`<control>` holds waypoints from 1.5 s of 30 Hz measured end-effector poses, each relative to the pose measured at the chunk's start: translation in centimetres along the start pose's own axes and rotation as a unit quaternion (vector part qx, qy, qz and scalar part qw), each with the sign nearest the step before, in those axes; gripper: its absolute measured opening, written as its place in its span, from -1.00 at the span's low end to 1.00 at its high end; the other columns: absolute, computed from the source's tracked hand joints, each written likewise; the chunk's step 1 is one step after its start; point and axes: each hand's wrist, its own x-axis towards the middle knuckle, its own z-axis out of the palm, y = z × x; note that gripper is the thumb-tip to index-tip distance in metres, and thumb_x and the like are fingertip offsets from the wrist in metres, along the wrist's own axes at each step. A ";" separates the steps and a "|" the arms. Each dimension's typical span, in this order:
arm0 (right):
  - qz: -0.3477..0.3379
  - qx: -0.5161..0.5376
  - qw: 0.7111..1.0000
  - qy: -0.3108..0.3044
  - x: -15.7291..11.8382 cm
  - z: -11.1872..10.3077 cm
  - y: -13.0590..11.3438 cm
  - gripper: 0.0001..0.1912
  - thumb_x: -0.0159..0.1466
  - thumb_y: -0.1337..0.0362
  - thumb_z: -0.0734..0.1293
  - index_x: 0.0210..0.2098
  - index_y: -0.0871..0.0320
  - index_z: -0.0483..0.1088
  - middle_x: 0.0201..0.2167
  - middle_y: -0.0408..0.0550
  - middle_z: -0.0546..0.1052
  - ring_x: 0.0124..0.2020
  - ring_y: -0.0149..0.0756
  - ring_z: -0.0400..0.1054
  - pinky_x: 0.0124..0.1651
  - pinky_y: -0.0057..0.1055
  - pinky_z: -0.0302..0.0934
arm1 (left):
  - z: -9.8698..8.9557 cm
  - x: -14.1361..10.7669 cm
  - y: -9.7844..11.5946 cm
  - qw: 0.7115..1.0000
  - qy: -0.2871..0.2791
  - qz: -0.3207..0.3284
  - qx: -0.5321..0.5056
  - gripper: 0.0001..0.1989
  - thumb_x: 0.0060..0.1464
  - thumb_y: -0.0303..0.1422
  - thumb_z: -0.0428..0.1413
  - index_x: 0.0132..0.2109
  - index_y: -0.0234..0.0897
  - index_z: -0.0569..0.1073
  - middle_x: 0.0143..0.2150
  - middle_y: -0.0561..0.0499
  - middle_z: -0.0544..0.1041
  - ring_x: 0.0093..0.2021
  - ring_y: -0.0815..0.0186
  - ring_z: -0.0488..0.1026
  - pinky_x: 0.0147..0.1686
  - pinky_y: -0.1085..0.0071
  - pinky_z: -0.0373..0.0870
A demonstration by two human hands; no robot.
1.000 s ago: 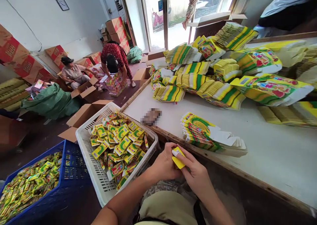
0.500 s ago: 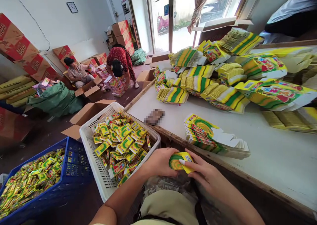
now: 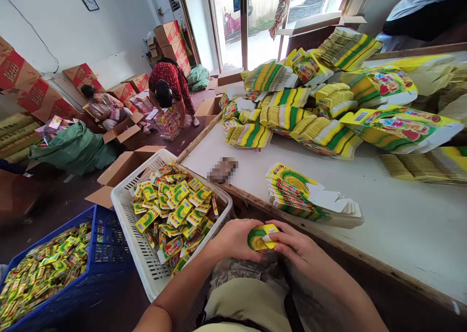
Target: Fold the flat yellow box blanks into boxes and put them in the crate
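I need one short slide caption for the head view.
Left hand and right hand hold a yellow carton beside a white basket.

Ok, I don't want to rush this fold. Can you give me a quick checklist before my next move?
1. Left grip on the yellow carton: ok, holding its left end.
2. Right grip on it: ok, at its right end.
3. Right end fully closed: cannot tell, the right grip partly covers it.
4. White basket nearby: ok, to the left of both grips.
5. Flat carton stack on table: ok, near the front edge.
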 end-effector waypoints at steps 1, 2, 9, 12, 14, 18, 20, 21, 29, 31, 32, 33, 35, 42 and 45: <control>0.002 0.004 1.000 -0.008 0.0 0.0 0.0 -0.72 0.34 0.13 0.23 -0.20 0.03 0.56 0.13 0.01 0.47 0.07 -0.08 0.42 0.09 -0.23 0.35 | 0.0 0.0 0.0 1.000 -0.008 0.002 0.004 -0.37 -0.19 -0.16 0.31 0.08 -0.21 0.45 -0.13 -0.04 0.60 -0.15 0.09 0.55 -0.18 0.32 0.41; 0.004 0.008 1.000 -0.005 0.0 0.2 0.1 -0.74 0.33 0.13 0.24 -0.19 0.04 0.55 0.12 0.02 0.46 0.07 -0.07 0.42 0.09 -0.22 0.35 | 0.0 0.1 0.0 1.000 -0.011 0.002 0.009 -0.37 -0.19 -0.16 0.31 0.08 -0.21 0.45 -0.13 -0.04 0.60 -0.14 0.09 0.55 -0.17 0.32 0.41; 0.023 0.002 0.989 0.145 0.7 5.0 -1.0 -0.65 0.17 0.25 0.36 -0.03 0.11 0.40 0.03 0.12 0.43 0.07 -0.06 0.38 0.14 -0.14 0.30 | 0.7 -0.1 -0.4 0.999 0.022 -0.001 0.035 -0.35 -0.26 -0.30 0.30 0.07 -0.28 0.43 -0.06 -0.13 0.57 -0.08 0.02 0.52 -0.10 0.24 0.42; 0.013 -0.012 0.989 0.145 1.1 4.2 -1.2 -0.48 0.16 0.25 0.38 0.11 0.10 0.31 0.08 0.10 0.42 0.09 -0.08 0.38 0.15 -0.14 0.30 | 0.0 -1.5 -1.6 0.998 0.035 -0.025 0.040 -0.34 -0.23 -0.28 0.30 0.10 -0.24 0.40 0.00 -0.13 0.55 -0.04 0.03 0.50 -0.07 0.22 0.42; 0.002 -0.049 0.980 0.195 1.5 1.8 -0.7 -0.44 0.18 0.17 0.39 0.15 0.10 0.28 0.07 0.09 0.44 0.07 -0.05 0.39 0.14 -0.10 0.30 | -1.6 -2.9 -3.0 0.994 0.045 -0.066 0.069 -0.34 -0.18 -0.27 0.31 0.13 -0.21 0.38 0.05 -0.14 0.53 0.03 0.02 0.47 0.01 0.18 0.38; 0.025 -0.199 0.911 0.361 3.0 -4.1 2.1 -0.59 0.28 0.11 0.28 0.07 0.13 0.37 0.00 0.16 0.50 0.04 0.06 0.38 0.10 0.00 0.26 | -5.1 -5.5 -5.9 0.953 0.115 -0.220 0.173 -0.27 -0.20 -0.25 0.36 0.16 -0.28 0.39 0.22 -0.26 0.41 0.24 -0.11 0.29 0.22 0.04 0.17; 0.064 -0.264 0.895 0.353 3.8 -5.7 3.7 -0.64 0.28 0.19 0.24 0.02 0.14 0.41 -0.07 0.17 0.54 -0.04 0.05 0.41 0.04 -0.03 0.29 | -5.8 -6.0 -6.7 0.946 0.134 -0.243 0.165 -0.30 -0.10 -0.24 0.30 0.20 -0.31 0.35 0.25 -0.27 0.39 0.27 -0.07 0.27 0.25 0.07 0.14; 0.075 -0.286 0.894 0.336 4.1 -6.0 4.4 -0.68 0.27 0.23 0.23 -0.02 0.14 0.44 -0.11 0.15 0.55 -0.08 0.02 0.42 0.01 -0.06 0.30 | -5.8 -6.0 -6.9 0.952 0.133 -0.238 0.143 -0.33 -0.05 -0.23 0.27 0.21 -0.30 0.35 0.24 -0.24 0.40 0.27 -0.04 0.28 0.25 0.10 0.15; 0.126 -0.358 0.889 0.257 4.3 -5.9 3.1 -0.74 0.22 0.37 0.26 -0.10 0.17 0.43 -0.19 0.10 0.55 -0.13 -0.04 0.43 -0.12 -0.20 0.29 | -1.9 -2.3 -4.3 0.994 0.026 -0.103 -0.028 -0.42 -0.03 -0.17 0.27 0.16 -0.17 0.43 0.15 -0.12 0.51 0.15 0.05 0.42 0.14 0.18 0.30; 0.143 -0.359 0.887 0.255 4.4 -6.1 2.5 -0.76 0.19 0.40 0.27 -0.14 0.16 0.41 -0.21 0.08 0.55 -0.16 -0.06 0.44 -0.15 -0.24 0.27 | -1.2 -1.1 -3.3 0.996 0.013 -0.074 -0.053 -0.42 -0.05 -0.16 0.28 0.15 -0.18 0.44 0.10 -0.11 0.54 0.09 0.05 0.46 0.08 0.19 0.34; 0.150 -0.357 0.885 0.259 4.4 -6.1 2.3 -0.79 0.18 0.40 0.28 -0.18 0.15 0.40 -0.24 0.06 0.55 -0.19 -0.07 0.44 -0.17 -0.25 0.26 | -0.9 -0.6 -2.8 0.996 0.008 -0.065 -0.067 -0.42 -0.05 -0.16 0.29 0.14 -0.17 0.45 0.07 -0.10 0.55 0.05 0.07 0.48 0.04 0.20 0.37; 0.157 -0.351 0.884 0.266 4.5 -6.2 2.2 -0.82 0.16 0.40 0.28 -0.22 0.13 0.38 -0.27 0.03 0.56 -0.22 -0.09 0.44 -0.18 -0.26 0.25 | -0.6 -0.1 -2.3 0.995 0.006 -0.059 -0.081 -0.42 -0.06 -0.17 0.29 0.13 -0.16 0.45 0.05 -0.08 0.57 0.02 0.08 0.49 0.00 0.21 0.39; 0.170 -0.318 0.887 0.288 4.5 -6.4 2.2 -0.86 0.15 0.39 0.28 -0.28 0.11 0.35 -0.34 -0.03 0.56 -0.28 -0.13 0.45 -0.20 -0.27 0.24 | -0.1 0.8 -1.6 0.993 0.007 -0.053 -0.108 -0.45 -0.06 -0.19 0.29 0.11 -0.12 0.46 0.03 -0.04 0.58 0.00 0.10 0.49 -0.03 0.22 0.40; 0.113 -0.094 0.942 0.302 3.1 -5.1 -1.5 -0.97 0.19 0.31 0.27 -0.35 0.06 0.33 -0.46 -0.12 0.53 -0.42 -0.20 0.42 -0.33 -0.33 0.23 | 2.5 3.5 -0.4 0.899 0.126 0.022 -0.420 -0.24 -0.12 -0.02 0.29 0.21 -0.19 0.32 0.14 -0.20 0.47 0.12 0.03 0.42 0.04 0.14 0.40; 0.068 -0.008 0.975 0.209 2.5 -1.6 -4.0 -0.94 0.16 0.37 0.27 -0.36 0.09 0.35 -0.46 -0.15 0.48 -0.44 -0.27 0.36 -0.37 -0.41 0.16 | 3.1 4.1 0.5 0.787 0.249 0.065 -0.561 -0.31 -0.03 0.16 0.12 0.12 -0.20 0.37 0.11 -0.19 0.46 0.16 0.01 0.39 0.09 0.09 0.38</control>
